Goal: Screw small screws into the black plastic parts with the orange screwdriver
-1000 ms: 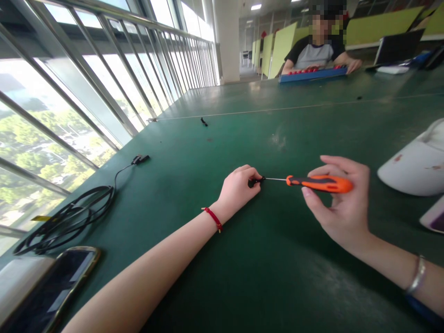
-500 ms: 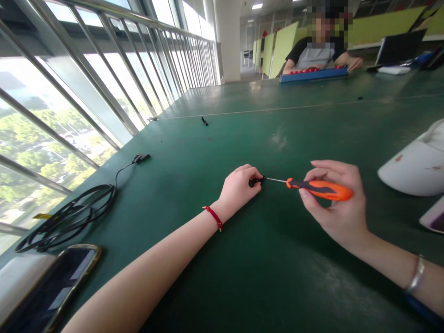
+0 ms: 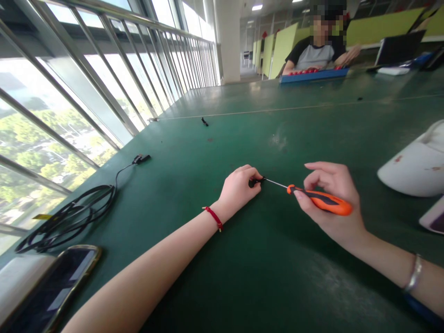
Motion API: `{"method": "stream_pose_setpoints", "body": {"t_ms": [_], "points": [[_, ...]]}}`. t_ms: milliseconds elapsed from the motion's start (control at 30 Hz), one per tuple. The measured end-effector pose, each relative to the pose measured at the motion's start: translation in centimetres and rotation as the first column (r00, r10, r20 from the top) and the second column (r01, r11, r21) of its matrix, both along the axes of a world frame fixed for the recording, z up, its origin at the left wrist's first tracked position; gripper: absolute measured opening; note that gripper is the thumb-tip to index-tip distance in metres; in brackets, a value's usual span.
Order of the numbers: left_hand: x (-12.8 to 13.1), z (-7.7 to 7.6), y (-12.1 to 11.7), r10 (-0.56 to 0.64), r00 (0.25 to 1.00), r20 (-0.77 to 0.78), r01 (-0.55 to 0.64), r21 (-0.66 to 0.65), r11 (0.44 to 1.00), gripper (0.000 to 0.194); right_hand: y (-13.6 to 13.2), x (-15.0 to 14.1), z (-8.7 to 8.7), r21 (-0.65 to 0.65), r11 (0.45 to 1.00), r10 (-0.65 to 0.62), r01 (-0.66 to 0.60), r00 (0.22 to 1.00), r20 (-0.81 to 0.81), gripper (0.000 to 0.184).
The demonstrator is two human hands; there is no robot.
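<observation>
My left hand (image 3: 240, 185) rests on the green table (image 3: 222, 286), thumb and fingertips pinching a small black part (image 3: 255, 181) whose kind I cannot make out. Most of that part is hidden by the fingers. To the right, my right hand (image 3: 335, 199) holds a screwdriver (image 3: 322, 201) with an orange and dark handle, the index finger raised off it. Its thin metal shaft points left and its tip meets the black part. Whether the tip sits in a screw is too small to tell.
On the left lie a coiled black cable (image 3: 86, 210) and a phone (image 3: 55, 286). A small black piece (image 3: 204, 122) lies farther back. White objects, one a rounded container (image 3: 412, 164), stand at right. A person (image 3: 317, 58) sits across behind a blue tray (image 3: 314, 76). Railing (image 3: 114, 60) borders the left.
The screwdriver's handle has dipped and turned slightly in my right hand, whose fingers have shifted left. My left hand stays put. The person opposite has raised a hand.
</observation>
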State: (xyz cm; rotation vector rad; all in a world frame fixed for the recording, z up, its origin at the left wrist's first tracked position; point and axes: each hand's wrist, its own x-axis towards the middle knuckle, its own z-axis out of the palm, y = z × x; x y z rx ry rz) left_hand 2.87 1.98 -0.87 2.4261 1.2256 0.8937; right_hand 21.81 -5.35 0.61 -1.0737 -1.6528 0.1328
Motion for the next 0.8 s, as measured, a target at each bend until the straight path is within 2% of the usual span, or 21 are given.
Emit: {"method": "stream_pose_setpoints", "body": {"t_ms": [133,200,400,467,633,700,800], "points": [[0.06,-0.1,0.02,-0.002,1.0,0.007,0.001,0.007,1.0,0.01,-0.6,-0.13,0.35,-0.114,0.993,0.053,-0.042,0.993,0.101,0.02],[0.07,-0.13,0.06,-0.001,1.0,0.009,0.001,0.009,1.0,0.01,-0.78,-0.24,0.36,-0.109,0.993,0.058,-0.046,0.992,0.116,0.014],[0.02,-0.08,0.07,-0.009,1.0,0.003,0.009,0.006,1.0,0.01,-0.12,0.01,-0.17,0.042,0.999,0.004,-0.004,1.0,0.0,0.039],[0.02,-0.1,0.07,-0.008,1.0,0.003,0.008,0.009,1.0,0.01,-0.11,0.1,-0.07,-0.007,1.0,0.03,-0.03,0.999,0.024,0.04],[0.05,-0.16,0.13,-0.001,1.0,0.006,0.001,0.017,1.0,0.009,-0.7,-0.06,0.46,-0.15,0.982,0.138,-0.113,0.975,0.173,0.014],[0.06,-0.12,0.13,-0.003,1.0,0.005,0.003,0.013,1.0,0.009,-0.69,-0.14,0.39,-0.111,0.988,0.126,-0.11,0.979,0.157,0.017],[0.08,-0.03,0.1,-0.002,1.0,0.0,0.002,0.008,1.0,0.01,-0.32,-0.07,0.04,0.029,1.0,0.0,-0.002,0.998,0.07,0.029]]}}
